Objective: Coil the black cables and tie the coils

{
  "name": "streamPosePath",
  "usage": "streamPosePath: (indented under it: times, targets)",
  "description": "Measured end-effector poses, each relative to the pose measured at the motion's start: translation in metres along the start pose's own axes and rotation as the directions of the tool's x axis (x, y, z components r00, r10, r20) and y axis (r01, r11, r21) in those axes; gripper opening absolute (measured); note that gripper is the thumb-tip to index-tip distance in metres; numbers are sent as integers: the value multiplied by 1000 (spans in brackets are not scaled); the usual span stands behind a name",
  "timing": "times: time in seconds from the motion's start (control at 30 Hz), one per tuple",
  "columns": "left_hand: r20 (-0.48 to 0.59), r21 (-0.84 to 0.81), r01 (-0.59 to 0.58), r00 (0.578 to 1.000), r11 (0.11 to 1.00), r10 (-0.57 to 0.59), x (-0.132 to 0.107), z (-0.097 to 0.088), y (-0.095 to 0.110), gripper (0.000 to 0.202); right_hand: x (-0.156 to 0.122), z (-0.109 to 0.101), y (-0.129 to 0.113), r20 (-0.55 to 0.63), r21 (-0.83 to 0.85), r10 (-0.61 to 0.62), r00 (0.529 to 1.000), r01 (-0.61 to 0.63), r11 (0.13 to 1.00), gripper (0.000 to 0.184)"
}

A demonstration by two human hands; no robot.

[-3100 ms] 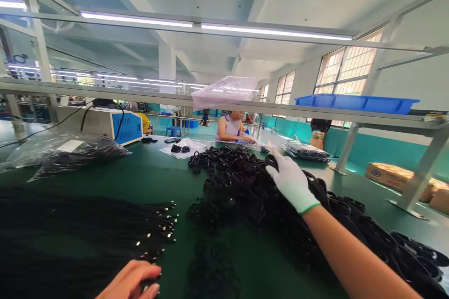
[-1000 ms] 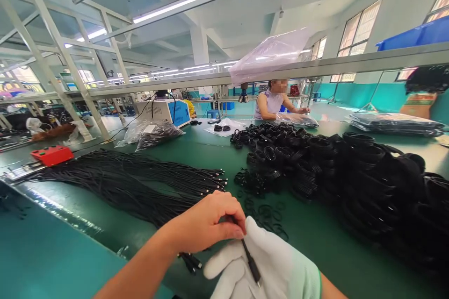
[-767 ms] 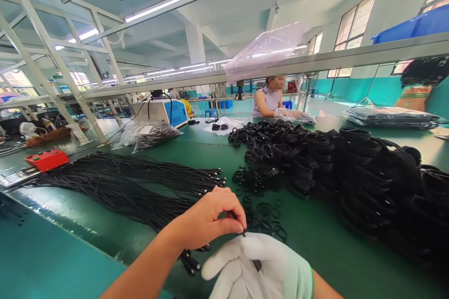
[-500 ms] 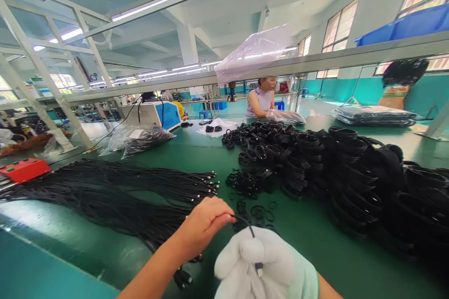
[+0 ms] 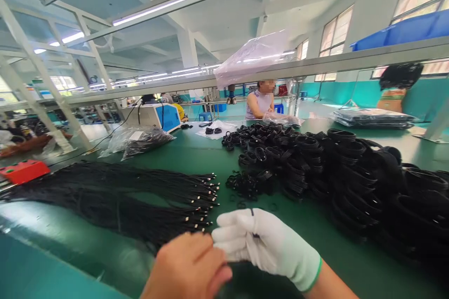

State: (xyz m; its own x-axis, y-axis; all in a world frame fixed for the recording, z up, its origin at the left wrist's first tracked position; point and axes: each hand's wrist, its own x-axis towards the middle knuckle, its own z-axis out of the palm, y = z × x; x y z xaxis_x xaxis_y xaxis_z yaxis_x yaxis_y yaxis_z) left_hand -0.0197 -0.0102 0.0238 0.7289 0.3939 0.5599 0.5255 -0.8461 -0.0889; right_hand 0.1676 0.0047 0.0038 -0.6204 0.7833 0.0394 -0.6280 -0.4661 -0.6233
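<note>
My right hand (image 5: 259,243), in a white glove with a green cuff, is curled around part of a black cable (image 5: 252,212). The cable crosses over its fingers near the top, and a dark end (image 5: 256,235) pokes out by the palm. Just to the left, my bare left hand (image 5: 191,264) is curled and smeared by motion; its fingers look closed on the cable, though the stretch between the hands is hidden. Behind it, long straight black cables (image 5: 115,191) lie in a bundle, their pale-tipped plugs pointing right.
Coiled black cables (image 5: 351,187) are heaped along the right. Small black rings (image 5: 249,182) lie mid-table. A bagged bundle (image 5: 140,138), a white-and-blue machine (image 5: 157,117) and a red control box (image 5: 24,171) stand left. A person (image 5: 260,103) sits across the green table (image 5: 189,149).
My left hand has dropped down and toward me, from above the right hand to its lower left. The gloved hand has turned, and the cable now passes over its fingers.
</note>
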Motion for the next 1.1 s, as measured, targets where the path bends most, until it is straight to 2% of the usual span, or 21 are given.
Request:
streamPosePath:
  times: [0.03,0.1,0.17,0.23,0.4,0.5,0.6,0.67,0.73,0.8,0.87,0.93,0.97,1.03,1.1]
  targets:
    - [-2,-21,26,1000,999,-26,12,-9,-5,35,-1,-2,7,42,-58,64,997,-61,996,34]
    - [119,-63,58,992,996,-50,32,-21,-16,30,-5,-5,16,138,-118,168,976,-152,981,43]
    - [246,-126,83,968,989,-50,43,-24,-25,24,-7,-8,22,195,-108,232,953,-214,971,45]
    - [323,-191,115,945,975,-48,47,-22,-29,19,-8,-11,27,216,-65,284,934,-276,959,44]
    - [377,-328,234,921,915,-100,49,-12,-31,15,-4,-13,35,221,38,354,909,-370,928,43]
    - [408,-433,377,892,819,-195,50,-7,-33,12,-2,-4,32,209,82,366,907,-389,917,33]
    - [425,-543,456,874,705,-237,45,3,-42,11,-1,8,25,268,169,301,915,-353,920,33]
    - [418,-547,473,869,690,-265,35,16,-50,17,-1,15,19,289,222,198,937,-267,938,40]
    - [416,-497,508,851,703,-321,20,32,-55,26,-2,19,10,232,265,50,971,-113,958,42]
    - [405,-432,532,836,728,-371,2,49,-53,31,-3,19,-1,133,272,-93,987,54,961,38]
    - [357,-337,470,866,816,-351,-16,61,-41,31,-3,17,-10,59,250,-186,981,166,954,32]
    - [252,-219,284,941,933,-227,-27,63,-22,33,-3,13,-14,7,214,-232,973,225,951,28]
    - [189,-159,171,972,972,-140,-29,60,-13,35,-2,10,-13,-23,186,-239,971,239,953,26]
    - [78,-50,-4,997,999,8,-22,45,1,39,-1,5,-4,-74,87,-207,976,213,973,23]
    - [61,11,-47,997,999,46,-3,23,4,38,-2,-1,10,-36,-23,-111,993,110,994,31]
